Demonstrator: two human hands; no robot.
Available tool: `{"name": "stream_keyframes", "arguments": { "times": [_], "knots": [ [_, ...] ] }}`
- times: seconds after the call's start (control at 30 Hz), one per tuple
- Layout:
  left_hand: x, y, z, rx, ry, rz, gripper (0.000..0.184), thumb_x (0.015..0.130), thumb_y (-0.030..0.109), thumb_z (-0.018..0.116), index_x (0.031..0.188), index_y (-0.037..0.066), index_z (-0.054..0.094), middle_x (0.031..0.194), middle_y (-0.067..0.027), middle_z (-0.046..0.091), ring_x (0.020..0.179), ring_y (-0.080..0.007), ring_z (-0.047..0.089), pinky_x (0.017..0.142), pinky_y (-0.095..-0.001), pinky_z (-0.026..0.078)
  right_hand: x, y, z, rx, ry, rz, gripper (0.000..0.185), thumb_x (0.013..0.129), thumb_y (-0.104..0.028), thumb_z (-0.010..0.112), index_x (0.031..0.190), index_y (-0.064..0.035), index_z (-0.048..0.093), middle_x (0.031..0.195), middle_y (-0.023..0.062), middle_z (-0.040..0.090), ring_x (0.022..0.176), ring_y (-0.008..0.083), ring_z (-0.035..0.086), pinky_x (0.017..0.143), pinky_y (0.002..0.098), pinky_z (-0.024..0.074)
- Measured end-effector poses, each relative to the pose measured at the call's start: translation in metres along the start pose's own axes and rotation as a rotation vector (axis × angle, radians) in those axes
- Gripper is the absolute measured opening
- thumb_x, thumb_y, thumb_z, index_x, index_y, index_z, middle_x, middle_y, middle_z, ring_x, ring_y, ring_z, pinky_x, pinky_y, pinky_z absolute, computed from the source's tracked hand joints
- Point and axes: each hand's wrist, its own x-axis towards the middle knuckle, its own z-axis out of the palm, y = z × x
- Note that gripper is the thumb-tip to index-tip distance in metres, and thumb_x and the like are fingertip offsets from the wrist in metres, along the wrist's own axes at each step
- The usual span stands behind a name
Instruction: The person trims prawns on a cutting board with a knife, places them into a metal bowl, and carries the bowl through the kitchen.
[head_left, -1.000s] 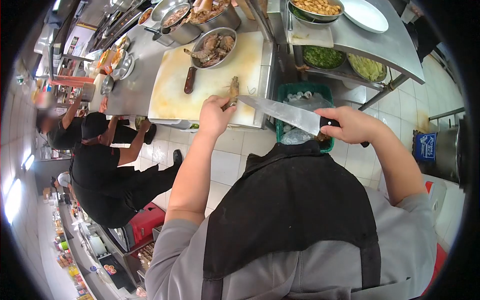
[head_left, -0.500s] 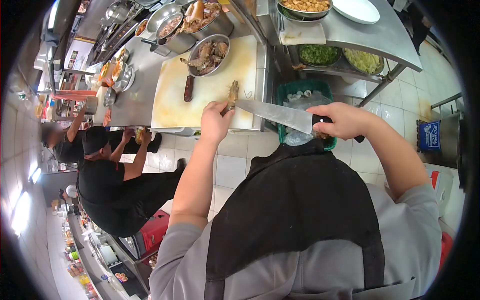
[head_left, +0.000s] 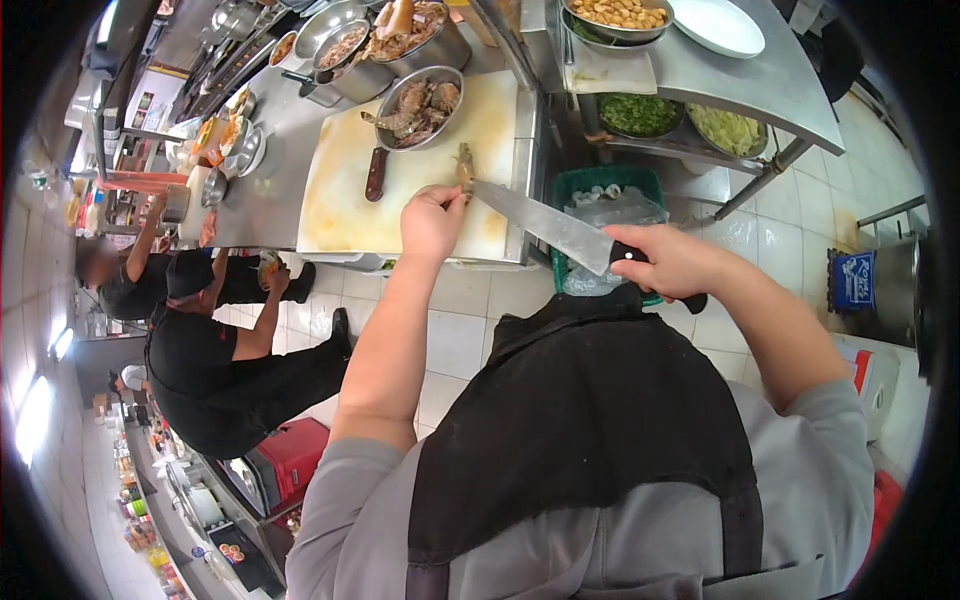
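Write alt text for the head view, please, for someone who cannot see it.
The bare right grip holds a knife, its tip close to what looks like a prawn, held by the left grip over a board. A filled bowl sits there too.

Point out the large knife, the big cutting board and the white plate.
Large knife (head_left: pixel 545 224): head view, middle of the blade.
Big cutting board (head_left: pixel 336 192): head view, bare left part.
White plate (head_left: pixel 718 25): head view, middle of its bare surface.
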Motion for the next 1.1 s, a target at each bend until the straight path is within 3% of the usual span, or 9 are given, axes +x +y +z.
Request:
{"name": "stream_keyframes", "arguments": {
  "times": [0.1, 0.27, 0.5, 0.6, 0.7, 0.8, 0.9, 1.0, 1.1],
  "knots": [
    [0.001, -0.002, 0.001, 0.006, -0.005, -0.043, 0.018, 0.087, 0.019, 0.074, 0.097, 0.004, 0.078, 0.1, -0.0145, 0.075, 0.088, -0.028, 0.072, 0.081, -0.0355, 0.056, -0.002, -0.01, 0.011, 0.029, 0.005, 0.027, 0.06, 0.101, -0.024, 0.062, 0.155, -0.0118, 0.038, 0.071, 0.0029, 0.057, 0.052, 0.0117, 0.052, 0.048, 0.0298, 0.0467],
    [0.003, -0.001, 0.003, 0.032, -0.023, -0.088, 0.023, 0.088, 0.021, 0.076, 0.102, 0.004, 0.078, 0.099, -0.0147, 0.075, 0.086, -0.023, 0.072, 0.081, -0.0328, 0.056, 0.001, 0.003, 0.024, -0.079, 0.09, -0.112, 0.056, 0.101, -0.026, 0.063, 0.15, -0.0083, 0.044, 0.078, 0.0115, 0.066, 0.056, 0.0178, 0.06, 0.055, 0.0354, 0.0513],
    [-0.008, -0.012, -0.004, 0.044, -0.003, -0.011, 0.019, 0.086, 0.019, 0.075, 0.095, 0.002, 0.077, 0.096, -0.0147, 0.074, 0.083, -0.0271, 0.071, 0.08, -0.035, 0.056, 0.008, 0.0, 0.026, 0.068, 0.037, 0.005, 0.054, 0.101, -0.022, 0.062, 0.15, -0.0127, 0.043, 0.071, 0.0038, 0.059, 0.053, 0.0131, 0.055, 0.051, 0.0329, 0.0498],
    [-0.012, -0.011, -0.001, 0.016, 0.02, -0.024, 0.022, 0.088, 0.019, 0.076, 0.1, 0.001, 0.077, 0.096, -0.0139, 0.074, 0.081, -0.0214, 0.071, 0.079, -0.0318, 0.056, 0.003, 0.006, 0.034, -0.039, 0.121, -0.12, 0.054, 0.1, -0.026, 0.062, 0.148, -0.0075, 0.047, 0.087, 0.0179, 0.071, 0.055, 0.0231, 0.063, 0.06, 0.0386, 0.0527],
    [-0.013, -0.005, -0.002, -0.048, 0.016, -0.095, 0.018, 0.086, 0.017, 0.075, 0.093, 0.001, 0.077, 0.096, -0.0145, 0.074, 0.084, -0.0264, 0.072, 0.079, -0.0344, 0.057, 0.014, 0.052, 0.048, -0.357, 0.38, -0.536, 0.055, 0.1, -0.027, 0.062, 0.148, -0.0053, 0.046, 0.1, 0.0214, 0.072, 0.074, 0.0297, 0.071, 0.072, 0.0402, 0.0558],
    [-0.012, -0.009, 0.001, -0.012, 0.035, -0.073, 0.017, 0.086, 0.017, 0.075, 0.093, 0.001, 0.077, 0.096, -0.0149, 0.074, 0.083, -0.0258, 0.072, 0.079, -0.034, 0.057, -0.008, -0.031, 0.027, -0.048, -0.047, 0.172, 0.056, 0.099, -0.028, 0.063, 0.146, -0.0024, 0.047, 0.123, 0.025, 0.067, 0.108, 0.0376, 0.068, 0.094, 0.0418, 0.0526],
    [-0.011, -0.011, 0.004, 0.012, 0.032, -0.107, 0.023, 0.088, 0.021, 0.076, 0.1, 0.001, 0.077, 0.096, -0.014, 0.075, 0.083, -0.0198, 0.072, 0.08, -0.0313, 0.056, 0.007, 0.004, 0.045, -0.104, 0.141, -0.12, 0.056, 0.1, -0.024, 0.064, 0.149, -0.0049, 0.045, 0.099, 0.0192, 0.071, 0.086, 0.0298, 0.068, 0.081, 0.039, 0.0537],
    [-0.013, -0.006, 0.005, 0.005, 0.036, -0.145, 0.024, 0.088, 0.022, 0.076, 0.1, 0.001, 0.077, 0.096, -0.014, 0.075, 0.083, -0.0196, 0.072, 0.08, -0.0313, 0.056, 0.006, 0.03, 0.054, -0.226, 0.273, -0.386, 0.056, 0.1, -0.024, 0.064, 0.149, -0.006, 0.044, 0.096, 0.0181, 0.07, 0.084, 0.0279, 0.067, 0.08, 0.0389, 0.054],
    [-0.009, -0.009, 0.001, -0.001, 0.003, -0.154, 0.024, 0.088, 0.022, 0.076, 0.1, 0.001, 0.077, 0.096, -0.0136, 0.075, 0.082, -0.0195, 0.072, 0.079, -0.0312, 0.056, 0.003, 0.016, 0.043, -0.164, 0.174, -0.224, 0.056, 0.098, -0.028, 0.064, 0.145, -0.0023, 0.048, 0.121, 0.0243, 0.068, 0.103, 0.0374, 0.07, 0.092, 0.0407, 0.0535]
  ]
}}
